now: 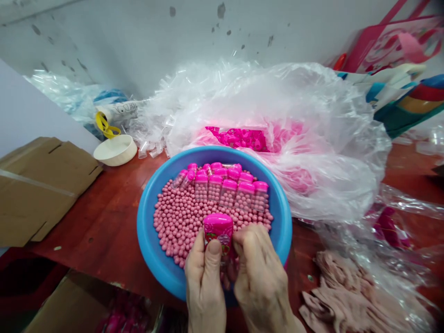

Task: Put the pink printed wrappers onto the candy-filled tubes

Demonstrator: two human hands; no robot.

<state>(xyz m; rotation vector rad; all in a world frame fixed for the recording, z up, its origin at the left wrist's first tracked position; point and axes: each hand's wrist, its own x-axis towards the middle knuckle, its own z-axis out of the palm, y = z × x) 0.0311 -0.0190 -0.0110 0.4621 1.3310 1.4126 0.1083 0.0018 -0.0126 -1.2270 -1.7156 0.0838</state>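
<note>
My left hand (207, 282) grips a small candy box (218, 229) with a bright pink cap and a printed pink wrap, its thumb lying across the front. My right hand (262, 273) is closed with its fingertips at the box's right edge; what exactly they pinch is hidden. Both hands are over the near side of a blue basin (149, 245) holding many round pink candies (183, 212). On the candies, toward the far side, lie several clear candy boxes (228, 193) with pink caps and candies inside, without printed wraps.
Behind the basin spreads a big clear plastic bag (333, 162) with pink caps (243, 138) in it. A white round dish (116, 150) and yellow tape roll (106, 125) stand at left, near folded cardboard (45, 185). A crumpled beige cloth (347, 296) lies at right.
</note>
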